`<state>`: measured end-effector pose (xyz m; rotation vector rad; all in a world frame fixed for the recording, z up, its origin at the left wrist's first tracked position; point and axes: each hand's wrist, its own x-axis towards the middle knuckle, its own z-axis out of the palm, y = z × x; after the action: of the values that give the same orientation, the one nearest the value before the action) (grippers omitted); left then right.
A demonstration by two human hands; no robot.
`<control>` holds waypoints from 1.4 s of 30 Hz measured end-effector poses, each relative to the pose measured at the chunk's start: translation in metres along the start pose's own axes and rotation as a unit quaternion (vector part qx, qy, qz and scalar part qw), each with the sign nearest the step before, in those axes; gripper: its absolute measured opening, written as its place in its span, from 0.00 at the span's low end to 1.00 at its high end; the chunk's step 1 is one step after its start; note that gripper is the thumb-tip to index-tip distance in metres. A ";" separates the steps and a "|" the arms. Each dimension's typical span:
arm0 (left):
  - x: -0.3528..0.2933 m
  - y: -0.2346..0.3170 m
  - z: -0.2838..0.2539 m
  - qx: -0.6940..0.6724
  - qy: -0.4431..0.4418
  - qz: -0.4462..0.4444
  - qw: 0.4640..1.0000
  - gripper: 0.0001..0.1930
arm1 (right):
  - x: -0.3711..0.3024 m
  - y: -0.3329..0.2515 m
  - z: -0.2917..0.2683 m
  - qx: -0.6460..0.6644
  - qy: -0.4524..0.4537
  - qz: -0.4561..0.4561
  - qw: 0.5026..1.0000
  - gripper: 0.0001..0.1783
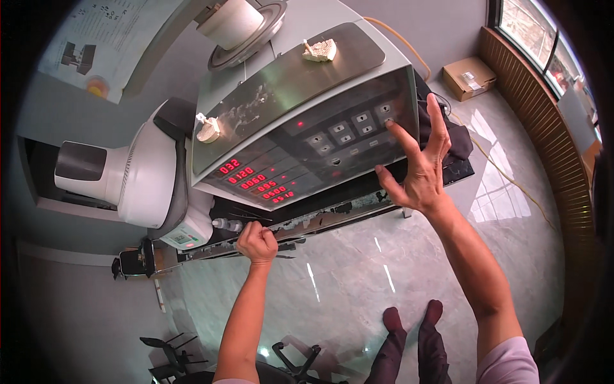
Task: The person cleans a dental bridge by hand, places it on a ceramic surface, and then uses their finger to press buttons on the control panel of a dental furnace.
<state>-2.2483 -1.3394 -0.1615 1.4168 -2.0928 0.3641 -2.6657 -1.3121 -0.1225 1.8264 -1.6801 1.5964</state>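
Observation:
A grey boxy machine (400, 77) with a dark front panel stands on the table, its red digits (256, 182) lit. My right hand (422, 169) is open, fingers spread, at the panel's right end. Its index fingertip touches or nearly touches a button in the right column of buttons (362, 123). My left hand (257, 242) is closed in a fist at the table's front edge, below the digits; whatever it may hold is hidden. Just left of it lies a small clear bottle (227, 224). Two pale, rough-textured pieces with short stems, one wedge-shaped (320, 50) and one smaller (208, 130), rest on the machine's metal top.
A large white machine (150, 169) with a dark-ended arm stands at left. A white round part (231, 24) sits on top at the back. A yellow cable (511, 173) runs over the floor near a cardboard box (469, 78). A black chair base (297, 361) is below.

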 end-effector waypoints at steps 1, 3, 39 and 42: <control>0.001 -0.001 -0.002 0.004 -0.001 0.001 1.000 0.09 | -0.002 0.003 0.002 0.019 0.021 -0.007 1.000 0.38; 0.000 0.001 0.002 0.002 -0.008 0.000 1.000 0.09 | -0.009 0.012 0.002 0.047 0.055 -0.022 0.997 0.35; 0.001 0.002 -0.003 -0.022 -0.026 -0.014 0.999 0.10 | -0.013 0.017 0.001 0.057 0.149 0.011 0.987 0.33; 0.001 0.001 -0.003 -0.021 -0.035 -0.019 0.999 0.10 | -0.014 0.016 0.000 0.065 0.152 0.021 0.986 0.33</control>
<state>-2.2489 -1.3382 -0.1588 1.4618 -2.1125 0.2578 -2.6750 -1.3088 -0.1413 1.5130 -1.5185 1.9285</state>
